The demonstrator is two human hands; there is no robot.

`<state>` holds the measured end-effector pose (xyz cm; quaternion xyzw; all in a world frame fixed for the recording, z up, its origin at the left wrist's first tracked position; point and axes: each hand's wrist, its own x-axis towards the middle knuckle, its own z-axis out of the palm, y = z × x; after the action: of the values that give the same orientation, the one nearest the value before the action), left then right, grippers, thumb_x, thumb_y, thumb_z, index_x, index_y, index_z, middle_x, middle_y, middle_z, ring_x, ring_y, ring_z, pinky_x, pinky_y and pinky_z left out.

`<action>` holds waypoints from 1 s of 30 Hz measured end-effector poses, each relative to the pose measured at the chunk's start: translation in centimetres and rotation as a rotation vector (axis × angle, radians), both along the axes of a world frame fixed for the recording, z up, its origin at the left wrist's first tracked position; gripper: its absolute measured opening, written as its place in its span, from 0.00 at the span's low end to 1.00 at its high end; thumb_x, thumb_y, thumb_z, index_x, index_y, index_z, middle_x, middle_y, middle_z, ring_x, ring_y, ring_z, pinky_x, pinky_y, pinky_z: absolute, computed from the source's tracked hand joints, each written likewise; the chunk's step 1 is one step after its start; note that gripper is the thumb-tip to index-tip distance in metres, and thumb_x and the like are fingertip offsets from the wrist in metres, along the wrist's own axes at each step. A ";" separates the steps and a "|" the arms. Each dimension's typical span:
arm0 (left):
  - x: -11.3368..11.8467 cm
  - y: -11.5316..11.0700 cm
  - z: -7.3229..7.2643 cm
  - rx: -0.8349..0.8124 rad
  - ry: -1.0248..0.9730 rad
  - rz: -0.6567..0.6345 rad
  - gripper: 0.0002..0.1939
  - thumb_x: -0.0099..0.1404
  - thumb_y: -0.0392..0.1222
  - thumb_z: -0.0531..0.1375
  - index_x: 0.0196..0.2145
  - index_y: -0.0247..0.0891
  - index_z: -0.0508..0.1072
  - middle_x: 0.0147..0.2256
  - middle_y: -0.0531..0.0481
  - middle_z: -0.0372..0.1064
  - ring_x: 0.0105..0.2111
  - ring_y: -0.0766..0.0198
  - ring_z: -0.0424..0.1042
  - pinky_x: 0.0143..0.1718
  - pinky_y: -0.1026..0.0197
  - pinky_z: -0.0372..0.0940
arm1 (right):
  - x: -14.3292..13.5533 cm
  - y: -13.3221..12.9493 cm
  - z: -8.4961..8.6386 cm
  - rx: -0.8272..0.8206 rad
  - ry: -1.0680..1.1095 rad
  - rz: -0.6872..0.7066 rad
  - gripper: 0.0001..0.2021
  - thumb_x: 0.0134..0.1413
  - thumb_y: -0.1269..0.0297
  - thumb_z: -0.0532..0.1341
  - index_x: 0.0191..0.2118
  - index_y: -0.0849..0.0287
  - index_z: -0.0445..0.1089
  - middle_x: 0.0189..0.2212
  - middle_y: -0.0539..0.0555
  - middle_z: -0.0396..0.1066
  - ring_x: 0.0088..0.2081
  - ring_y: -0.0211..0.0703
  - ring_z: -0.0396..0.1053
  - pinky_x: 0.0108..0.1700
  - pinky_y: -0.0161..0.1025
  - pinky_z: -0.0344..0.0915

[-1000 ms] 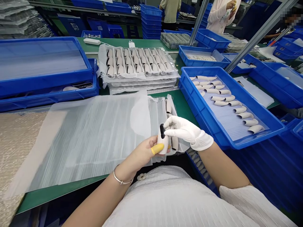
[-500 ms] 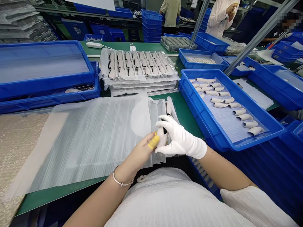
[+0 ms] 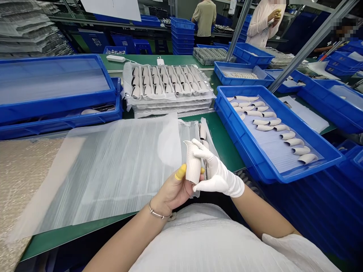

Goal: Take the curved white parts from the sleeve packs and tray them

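A pale ribbed hollow piece (image 3: pixel 193 164) is held upright between both hands, its pointed tip up and its wider end down. My left hand (image 3: pixel 177 187), bare with yellow finger covers, grips its lower part. My right hand (image 3: pixel 217 170), in a white glove, has fingers at its upper right side and thumb near its bottom end. Just behind them, similar pieces (image 3: pixel 203 132) lie in a wrapped tray, partly under a translucent sheet (image 3: pixel 124 162). To the right, a blue tray (image 3: pixel 231 128) holds several more ribbed pieces (image 3: pixel 294 142) on a white liner.
A stack of filled, wrapped trays (image 3: pixel 170 102) stands at the back middle. Stacked blue trays (image 3: pixel 65 117) are at the left. A metal post (image 3: pixel 300 49) slants behind the right tray. Two people (image 3: pixel 205 19) (image 3: pixel 262 22) are farther back.
The held piece has been turned, so its ribbed outer side and pointed tip now show. My left hand has rotated palm up beneath it, and my right hand has moved slightly down.
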<state>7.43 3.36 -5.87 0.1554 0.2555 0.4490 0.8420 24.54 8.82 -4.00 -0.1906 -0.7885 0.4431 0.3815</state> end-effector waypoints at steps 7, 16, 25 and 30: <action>0.4 0.0 0.7 -0.013 0.039 0.148 0.23 0.53 0.52 0.74 0.42 0.37 0.77 0.34 0.50 0.78 0.32 0.65 0.77 0.36 0.66 0.73 | -1.0 -0.9 0.5 -0.086 -0.030 -0.146 0.43 0.46 0.56 0.76 0.66 0.49 0.57 0.70 0.59 0.49 0.71 0.57 0.47 0.71 0.57 0.48; 0.5 -0.5 0.1 -0.016 0.041 0.102 0.23 0.55 0.50 0.74 0.43 0.35 0.77 0.36 0.46 0.78 0.32 0.64 0.77 0.35 0.65 0.74 | -2.0 0.6 0.1 -0.201 0.053 -0.462 0.35 0.55 0.58 0.69 0.66 0.51 0.59 0.63 0.56 0.63 0.64 0.50 0.61 0.67 0.51 0.59; 0.4 -0.5 0.2 -0.072 -0.010 0.103 0.24 0.53 0.49 0.75 0.44 0.35 0.75 0.37 0.45 0.78 0.32 0.64 0.78 0.37 0.64 0.75 | 1.7 4.7 -0.1 -0.245 0.260 -0.806 0.13 0.65 0.58 0.60 0.50 0.59 0.72 0.25 0.49 0.70 0.36 0.42 0.73 0.51 0.46 0.70; 0.4 -0.3 -0.1 -0.005 0.096 0.114 0.24 0.56 0.50 0.73 0.45 0.36 0.73 0.38 0.47 0.77 0.34 0.65 0.77 0.39 0.65 0.73 | 0.7 1.9 1.0 -0.450 0.161 -0.595 0.14 0.64 0.53 0.61 0.44 0.57 0.74 0.27 0.49 0.70 0.27 0.36 0.67 0.34 0.37 0.67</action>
<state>7.84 3.04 -5.99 0.1595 0.3051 0.4878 0.8022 25.28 10.71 -2.95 -0.4547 -0.5492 0.4886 0.5029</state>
